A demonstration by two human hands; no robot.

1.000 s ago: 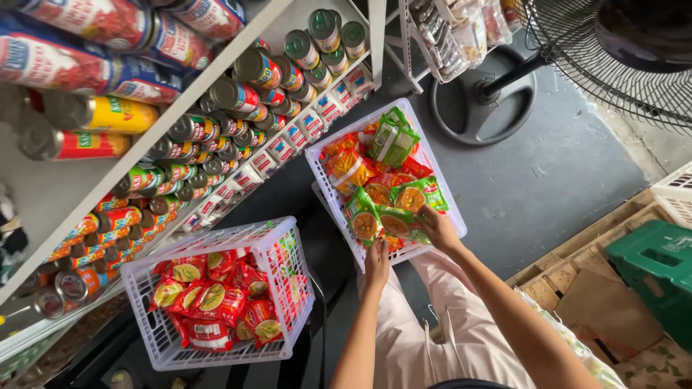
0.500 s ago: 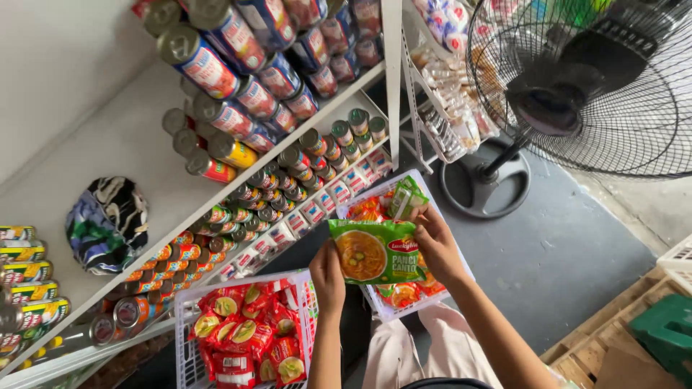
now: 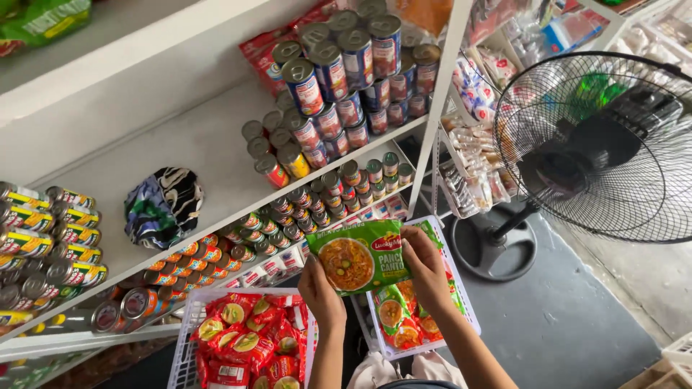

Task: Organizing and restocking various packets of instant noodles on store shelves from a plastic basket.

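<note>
A green noodle packet (image 3: 358, 256) with a round picture of noodles is held up between both hands. My left hand (image 3: 321, 291) grips its lower left edge. My right hand (image 3: 425, 266) grips its right side. Below them stands a white basket (image 3: 467, 317) with more green and orange packets (image 3: 400, 322). To its left a second white basket (image 3: 184, 338) holds red packets (image 3: 249, 346). In front is a white shelf unit (image 3: 180, 144) with a bare stretch on its middle board.
Stacked cans (image 3: 346, 72) fill the shelf's right part; more cans (image 3: 50, 238) lie at the left. A crumpled patterned cloth (image 3: 164, 205) rests on the middle board. A black standing fan (image 3: 598, 144) stands at the right, beside a wire rack of small packets (image 3: 476, 151).
Both hands have lifted the green packet up out of the right basket toward the shelf. My view has tilted upward, so higher shelf boards and the fan now show.
</note>
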